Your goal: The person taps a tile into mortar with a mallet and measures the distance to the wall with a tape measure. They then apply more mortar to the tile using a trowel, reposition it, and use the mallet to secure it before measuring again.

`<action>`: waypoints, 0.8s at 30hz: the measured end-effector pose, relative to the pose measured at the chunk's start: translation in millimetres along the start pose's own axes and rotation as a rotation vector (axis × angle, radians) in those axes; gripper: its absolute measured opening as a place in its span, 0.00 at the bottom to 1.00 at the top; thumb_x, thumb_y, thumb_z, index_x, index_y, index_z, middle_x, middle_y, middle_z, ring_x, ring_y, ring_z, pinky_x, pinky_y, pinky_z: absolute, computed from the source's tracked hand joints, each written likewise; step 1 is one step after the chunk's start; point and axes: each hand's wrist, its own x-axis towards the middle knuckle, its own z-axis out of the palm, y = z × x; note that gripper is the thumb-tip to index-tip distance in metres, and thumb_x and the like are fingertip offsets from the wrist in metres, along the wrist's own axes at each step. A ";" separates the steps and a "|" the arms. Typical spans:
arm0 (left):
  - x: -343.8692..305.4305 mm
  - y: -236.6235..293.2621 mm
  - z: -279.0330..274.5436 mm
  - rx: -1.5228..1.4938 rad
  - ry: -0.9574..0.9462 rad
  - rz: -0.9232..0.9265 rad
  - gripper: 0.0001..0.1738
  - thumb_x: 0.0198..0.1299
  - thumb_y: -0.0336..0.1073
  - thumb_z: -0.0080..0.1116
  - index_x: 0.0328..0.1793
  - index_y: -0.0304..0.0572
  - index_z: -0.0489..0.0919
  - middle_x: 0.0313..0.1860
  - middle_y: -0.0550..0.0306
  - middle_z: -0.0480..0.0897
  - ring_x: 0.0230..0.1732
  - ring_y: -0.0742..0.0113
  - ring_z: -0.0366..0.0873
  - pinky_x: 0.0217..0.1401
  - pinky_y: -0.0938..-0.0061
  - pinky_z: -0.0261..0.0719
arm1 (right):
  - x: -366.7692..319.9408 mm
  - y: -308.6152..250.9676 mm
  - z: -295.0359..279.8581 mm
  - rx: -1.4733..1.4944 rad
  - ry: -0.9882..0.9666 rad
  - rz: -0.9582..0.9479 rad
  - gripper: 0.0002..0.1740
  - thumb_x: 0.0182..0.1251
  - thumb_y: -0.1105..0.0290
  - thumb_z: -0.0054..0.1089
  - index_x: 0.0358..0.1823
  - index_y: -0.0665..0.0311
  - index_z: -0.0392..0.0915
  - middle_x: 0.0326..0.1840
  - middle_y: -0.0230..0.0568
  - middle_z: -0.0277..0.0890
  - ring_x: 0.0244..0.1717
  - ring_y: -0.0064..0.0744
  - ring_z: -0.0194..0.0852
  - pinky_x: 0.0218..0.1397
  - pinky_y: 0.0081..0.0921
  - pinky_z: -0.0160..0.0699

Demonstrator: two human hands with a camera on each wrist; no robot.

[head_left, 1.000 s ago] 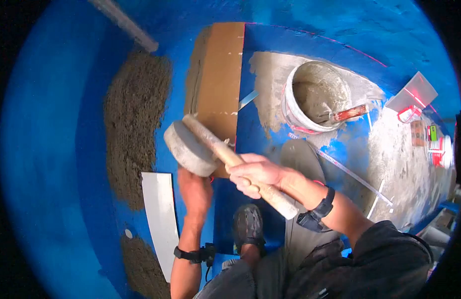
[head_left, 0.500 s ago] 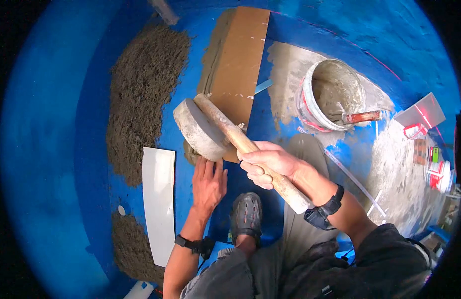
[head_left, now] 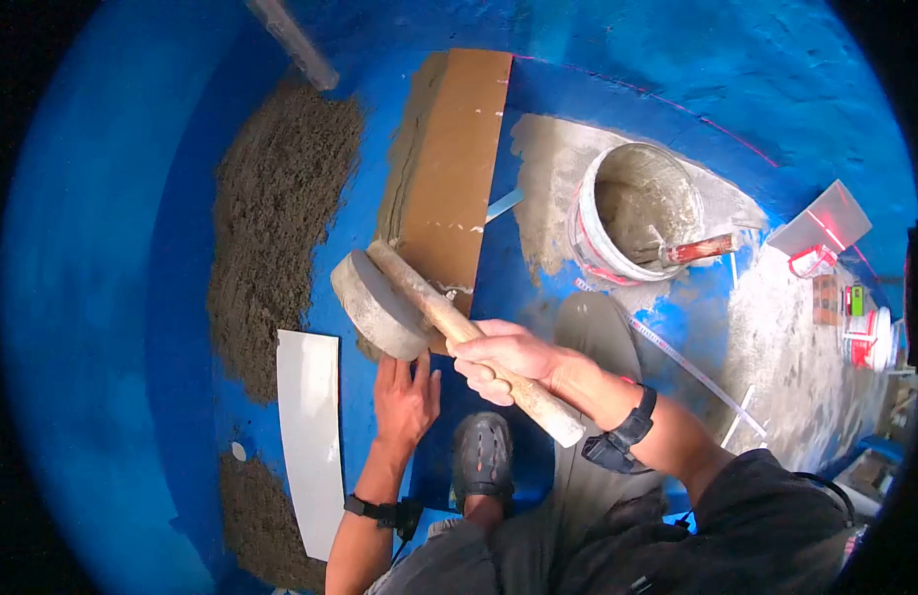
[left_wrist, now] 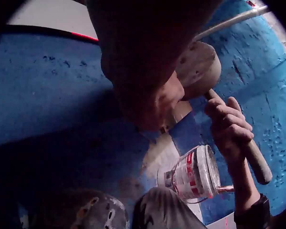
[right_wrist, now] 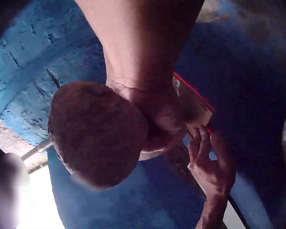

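Observation:
My right hand [head_left: 503, 362] grips the wooden handle of a mallet [head_left: 377, 302] with a thick, pale grey head. That head hangs over the near end of a long brown tile [head_left: 459, 169], which lies on grey mortar. My left hand [head_left: 406, 402] has its fingers stretched forward beside the tile's near end, the fingertips partly behind the mallet head. In the left wrist view the right hand [left_wrist: 232, 126] wraps the handle. Close to the right wrist camera, the rounded butt of the handle [right_wrist: 95, 133] hides much of the scene; the left hand [right_wrist: 214, 167] shows beyond it.
A white tile [head_left: 312, 436] lies left of my left arm, beside rough mortar patches [head_left: 285, 188]. A mortar bucket [head_left: 637, 208] with a red-handled tool [head_left: 702, 248] stands to the right. A tape measure [head_left: 677, 357] stretches along the floor. My shoe [head_left: 482, 451] is between my arms.
The left hand, blurred below the mallet head earlier, now has its fingers extended at the tile's near end. The right hand keeps its grip on the mallet; the head view has shifted slightly.

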 end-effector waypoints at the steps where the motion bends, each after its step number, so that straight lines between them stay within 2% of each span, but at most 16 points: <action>1: 1.8 0.6 -1.2 -0.001 0.006 0.007 0.27 0.58 0.31 0.71 0.64 0.28 0.81 0.61 0.34 0.81 0.61 0.32 0.78 0.67 0.45 0.78 | 0.7 1.0 0.7 0.007 -0.007 -0.003 0.16 0.82 0.60 0.58 0.36 0.59 0.68 0.21 0.32 0.67 0.13 0.25 0.68 0.12 0.28 0.70; 6: 1.3 -2.0 1.1 -0.005 -0.012 0.009 0.26 0.58 0.31 0.71 0.63 0.27 0.82 0.60 0.34 0.81 0.61 0.32 0.78 0.67 0.45 0.77 | -2.3 1.1 -1.2 -0.019 0.011 -0.024 0.16 0.83 0.61 0.57 0.34 0.59 0.69 0.21 0.32 0.66 0.12 0.25 0.67 0.12 0.28 0.69; 8: 2.4 -2.1 -0.5 -0.009 -0.010 0.010 0.26 0.58 0.31 0.71 0.62 0.27 0.82 0.60 0.34 0.81 0.61 0.32 0.78 0.67 0.45 0.77 | -3.4 2.6 -5.2 -0.002 0.002 0.037 0.11 0.83 0.62 0.58 0.41 0.57 0.69 0.22 0.27 0.64 0.14 0.20 0.65 0.13 0.24 0.65; 13: 0.4 0.9 -0.9 -0.016 -0.049 -0.012 0.25 0.58 0.31 0.71 0.62 0.27 0.82 0.61 0.34 0.80 0.61 0.32 0.77 0.66 0.44 0.77 | -5.1 7.0 -6.4 -0.002 -0.030 -0.013 0.12 0.84 0.62 0.57 0.40 0.57 0.68 0.22 0.27 0.64 0.14 0.20 0.65 0.13 0.24 0.64; 16: 1.9 2.6 1.0 -0.033 -0.021 -0.010 0.22 0.61 0.32 0.69 0.59 0.27 0.84 0.60 0.32 0.80 0.63 0.29 0.76 0.71 0.42 0.75 | -6.6 7.1 -6.8 0.010 -0.029 -0.016 0.12 0.84 0.62 0.56 0.40 0.57 0.68 0.21 0.27 0.65 0.14 0.20 0.66 0.14 0.25 0.65; 18: 3.5 2.7 -0.7 0.014 -0.014 0.012 0.25 0.60 0.32 0.70 0.63 0.28 0.82 0.61 0.34 0.80 0.60 0.33 0.78 0.66 0.44 0.77 | -6.6 6.9 -7.1 0.012 -0.021 -0.025 0.12 0.84 0.62 0.56 0.39 0.58 0.68 0.21 0.27 0.65 0.14 0.20 0.66 0.14 0.25 0.65; 20: 3.3 1.2 0.4 0.016 -0.028 0.013 0.26 0.60 0.32 0.70 0.64 0.28 0.81 0.61 0.34 0.80 0.60 0.33 0.78 0.66 0.45 0.77 | -5.8 7.8 -8.2 0.027 -0.025 -0.038 0.15 0.83 0.62 0.56 0.36 0.60 0.69 0.22 0.33 0.69 0.12 0.26 0.70 0.12 0.27 0.70; 23: 3.6 2.8 -0.1 0.023 -0.042 -0.001 0.26 0.62 0.33 0.69 0.65 0.28 0.81 0.60 0.34 0.80 0.60 0.33 0.78 0.66 0.45 0.77 | -7.0 4.0 -8.0 0.020 -0.034 -0.062 0.14 0.82 0.62 0.57 0.36 0.61 0.70 0.22 0.33 0.69 0.12 0.27 0.71 0.12 0.28 0.70; 24: 2.2 4.6 -0.4 0.034 -0.040 -0.008 0.26 0.63 0.33 0.69 0.66 0.29 0.81 0.60 0.34 0.80 0.60 0.33 0.78 0.66 0.45 0.77 | -8.2 1.4 -9.0 0.016 0.019 -0.019 0.16 0.82 0.61 0.57 0.34 0.60 0.69 0.20 0.33 0.67 0.12 0.24 0.67 0.12 0.27 0.66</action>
